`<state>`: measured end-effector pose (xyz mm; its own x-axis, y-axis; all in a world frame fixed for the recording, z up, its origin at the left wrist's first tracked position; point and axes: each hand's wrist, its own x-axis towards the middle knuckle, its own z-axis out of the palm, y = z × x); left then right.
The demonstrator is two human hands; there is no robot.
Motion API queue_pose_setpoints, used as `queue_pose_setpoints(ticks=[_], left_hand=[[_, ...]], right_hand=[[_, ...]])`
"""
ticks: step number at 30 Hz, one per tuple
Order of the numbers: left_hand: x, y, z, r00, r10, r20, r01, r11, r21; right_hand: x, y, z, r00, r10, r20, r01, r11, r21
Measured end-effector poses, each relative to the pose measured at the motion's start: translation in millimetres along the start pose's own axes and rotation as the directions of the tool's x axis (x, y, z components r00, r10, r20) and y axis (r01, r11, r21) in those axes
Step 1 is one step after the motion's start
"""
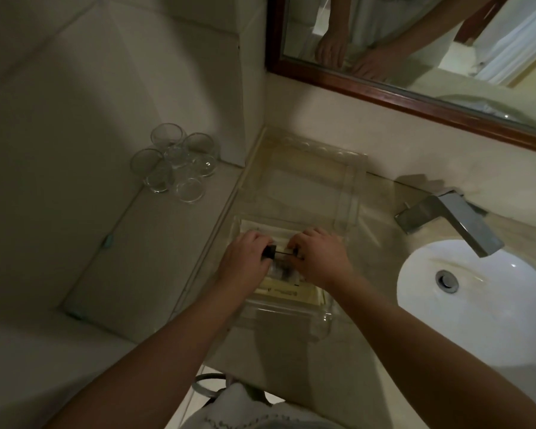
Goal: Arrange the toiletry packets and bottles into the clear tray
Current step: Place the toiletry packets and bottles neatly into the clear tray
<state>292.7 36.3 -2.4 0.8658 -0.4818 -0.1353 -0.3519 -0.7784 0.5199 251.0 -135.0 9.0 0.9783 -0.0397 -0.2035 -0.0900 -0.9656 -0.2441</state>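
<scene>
Two hands are down in the clear tray (291, 312), which sits on the counter (372, 230) near the front edge, left of the basin (483, 320). The left hand (245, 261) has its fingers curled round a small bottle (270, 251) w/ a black cap, held just above the tray's middle. The right hand (321, 261) is close beside it, knuckles up and fingertips tucked down onto sth small and dark, poss. a second cap. It's too dim to tell what it grips. Cream packets (279, 293) lie flat in the tray under both hands, one at the far end and more at the near end. A second clear tray (350, 181) sits just beyond, toward the wall. Upturned glasses (175, 164) are clustered on the ledge far left. The tap (452, 218) is to the right, and the mirror (430, 35) hangs above it.
</scene>
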Motion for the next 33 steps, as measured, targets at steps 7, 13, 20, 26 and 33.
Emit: queue_pose_setpoints(ticks=[7,13,20,26,33], left_hand=[[13.0,4.9,6.7,0.998,0.035,0.046,-0.037,0.998,0.052],[20.2,10.1,10.1,0.984,0.135,0.113,-0.146,0.985,0.095],[24.5,11.5,9.9,0.985,0.138,0.105,-0.145,0.987,0.066],[26.8,16.6,9.5,0.984,0.138,0.108,-0.145,0.988,0.052],[24.4,20.7,10.1,0.987,0.112,0.115,-0.121,0.989,0.082]], right_hand=[[-4.7,1.0,0.8,0.998,0.051,0.021,-0.052,0.998,0.025],[-33.5,24.5,0.7,0.991,0.132,-0.024,-0.133,0.99,-0.05],[-37.4,27.7,4.9,0.989,0.145,-0.002,-0.144,0.984,-0.101],[-35.7,33.6,-2.7,0.992,0.117,-0.04,-0.121,0.986,-0.111],[-33.5,32.5,4.6,0.992,0.129,-0.007,-0.129,0.985,-0.113]])
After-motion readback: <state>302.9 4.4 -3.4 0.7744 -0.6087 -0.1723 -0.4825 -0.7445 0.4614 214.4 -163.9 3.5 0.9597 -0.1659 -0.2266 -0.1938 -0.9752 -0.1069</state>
